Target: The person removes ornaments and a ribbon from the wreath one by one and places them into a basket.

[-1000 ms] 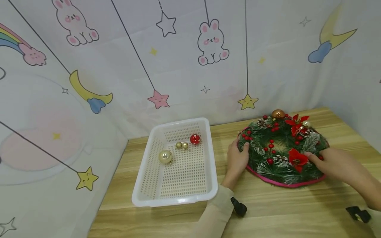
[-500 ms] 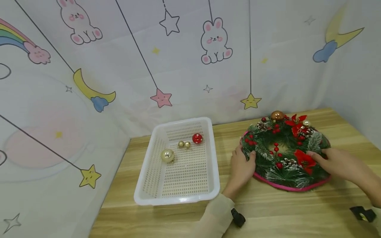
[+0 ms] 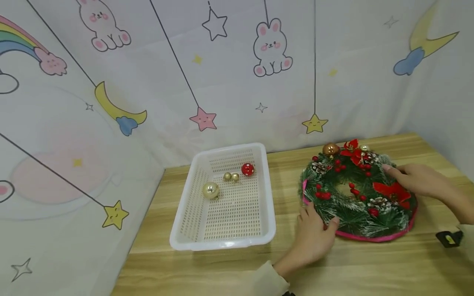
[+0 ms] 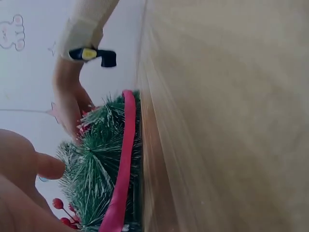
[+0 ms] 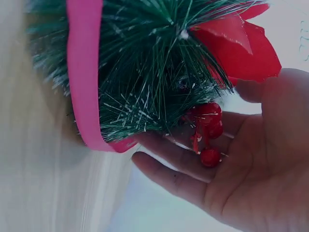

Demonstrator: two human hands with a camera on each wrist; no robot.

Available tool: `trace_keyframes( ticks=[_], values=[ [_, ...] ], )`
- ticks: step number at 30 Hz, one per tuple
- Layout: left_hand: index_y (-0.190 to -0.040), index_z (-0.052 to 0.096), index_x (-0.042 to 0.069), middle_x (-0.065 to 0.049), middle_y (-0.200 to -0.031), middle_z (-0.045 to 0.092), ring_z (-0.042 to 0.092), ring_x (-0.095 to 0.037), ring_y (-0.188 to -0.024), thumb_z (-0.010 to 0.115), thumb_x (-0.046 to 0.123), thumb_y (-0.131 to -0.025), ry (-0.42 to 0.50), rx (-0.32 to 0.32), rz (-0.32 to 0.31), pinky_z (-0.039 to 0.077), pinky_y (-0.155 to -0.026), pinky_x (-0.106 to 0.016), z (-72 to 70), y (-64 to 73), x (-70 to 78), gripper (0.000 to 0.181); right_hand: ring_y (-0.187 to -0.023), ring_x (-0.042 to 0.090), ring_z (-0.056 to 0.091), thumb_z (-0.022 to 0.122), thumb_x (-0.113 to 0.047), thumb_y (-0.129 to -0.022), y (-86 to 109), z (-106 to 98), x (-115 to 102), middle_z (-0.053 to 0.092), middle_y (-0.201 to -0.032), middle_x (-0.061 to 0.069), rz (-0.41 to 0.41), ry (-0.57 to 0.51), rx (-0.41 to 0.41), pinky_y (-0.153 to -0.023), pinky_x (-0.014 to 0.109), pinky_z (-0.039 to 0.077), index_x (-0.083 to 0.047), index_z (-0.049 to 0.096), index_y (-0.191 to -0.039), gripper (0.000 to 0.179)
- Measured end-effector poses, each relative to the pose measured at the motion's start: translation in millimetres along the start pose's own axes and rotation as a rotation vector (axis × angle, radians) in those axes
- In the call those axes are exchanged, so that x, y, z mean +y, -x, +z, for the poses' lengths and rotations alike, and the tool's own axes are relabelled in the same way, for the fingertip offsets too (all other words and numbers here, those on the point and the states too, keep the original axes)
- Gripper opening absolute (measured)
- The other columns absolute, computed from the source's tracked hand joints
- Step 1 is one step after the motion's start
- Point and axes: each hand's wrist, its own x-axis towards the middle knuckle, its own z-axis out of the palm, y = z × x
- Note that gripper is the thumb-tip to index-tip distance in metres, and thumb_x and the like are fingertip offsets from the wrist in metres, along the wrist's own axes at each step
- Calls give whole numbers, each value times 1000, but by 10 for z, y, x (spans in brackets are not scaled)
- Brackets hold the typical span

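A green Christmas wreath (image 3: 364, 220) with a pink ribbon edge (image 4: 126, 154) lies on the table at the right in the head view. Frosted pine cones, red berries and red poinsettia flowers (image 3: 393, 192) cover it. My left hand (image 3: 314, 236) holds its front-left rim, thumb and fingers spread around the edge. On the right side my right hand (image 3: 422, 181) grips the rim, thumb over the greenery. The right wrist view shows that hand's fingers (image 5: 174, 181) reaching along the wreath's side, with a sprig of red berries (image 5: 210, 128) before the palm.
Left of the wreath stands a white plastic basket (image 3: 269, 205). Inside are a large gold bauble (image 3: 210, 190), two small gold balls (image 3: 231, 176) and a red bauble with white dots (image 3: 247, 169). A printed cloth hangs behind the wooden table (image 3: 207, 269).
The wreath has turned counterclockwise: its front poinsettia moved right, its copper bauble left. My left hand came round toward the front, my right hand slid a little back. The head view shifted slightly.
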Motion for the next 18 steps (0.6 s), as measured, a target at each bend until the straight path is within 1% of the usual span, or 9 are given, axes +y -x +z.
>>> trace_keyframes(
  ticks=[2,4,5,7,9,10,11,14,18],
  values=[
    [-160,34,1,-22,-161,39,39,-38,-150,61,53,-102,-39,-44,9,40,-122,-51,-19,75,9,83,-51,14,33,26,-47,-115,-64,-33,24,40,-56,0,-19,6,-9,-66,35,41,18,61,-125,75],
    [-161,35,2,-21,-162,38,38,-37,-151,61,55,-101,-76,-89,10,41,-122,-50,-36,142,12,84,-57,16,45,28,-45,-116,-124,-57,37,50,-62,4,-41,19,-4,-69,39,45,21,54,-136,74],
    [-161,35,3,-20,-162,39,39,-37,-151,62,55,-100,-93,-108,10,41,-122,-49,-43,174,10,85,-63,23,55,29,-44,-116,-151,-66,42,58,-69,12,-52,30,1,-72,42,49,22,52,-139,73],
    [-161,35,6,-18,-165,37,38,-36,-152,64,57,-99,-115,-147,-1,42,-122,-50,-51,227,0,85,-80,41,67,31,-43,-116,-202,-75,46,68,-90,30,-68,50,10,-76,52,55,21,51,-140,72],
    [-162,34,9,-16,-167,35,37,-35,-154,66,57,-97,-133,-182,-15,42,-122,-51,-53,269,-15,86,-102,57,67,33,-42,-116,-253,-78,33,66,-118,42,-83,66,19,-82,63,55,21,53,-140,70],
    [-162,35,11,-15,-167,34,37,-35,-154,66,57,-97,-141,-197,-17,43,-121,-51,-51,287,-21,86,-109,61,63,33,-42,-116,-278,-80,25,62,-128,45,-90,71,18,-85,66,54,21,52,-140,70],
    [-161,35,12,-13,-168,34,38,-34,-154,67,57,-97,-145,-209,-19,44,-120,-51,-50,302,-27,85,-113,63,61,34,-42,-115,-305,-82,12,59,-133,46,-93,75,13,-86,67,53,20,52,-141,70],
    [-160,38,13,-9,-167,35,40,-30,-153,67,57,-97,-162,-245,-8,47,-118,-47,-41,345,-26,82,-114,61,62,35,-44,-115,-390,-95,-33,58,-135,45,-105,84,-4,-86,66,54,19,53,-141,71],
    [-160,39,12,-11,-167,36,42,-28,-152,66,56,-97,-176,-295,27,48,-118,-42,-30,398,1,81,-112,57,65,37,-47,-114,-492,-116,-101,60,-134,43,-110,85,-33,-85,63,55,18,54,-140,72]
  ],
)
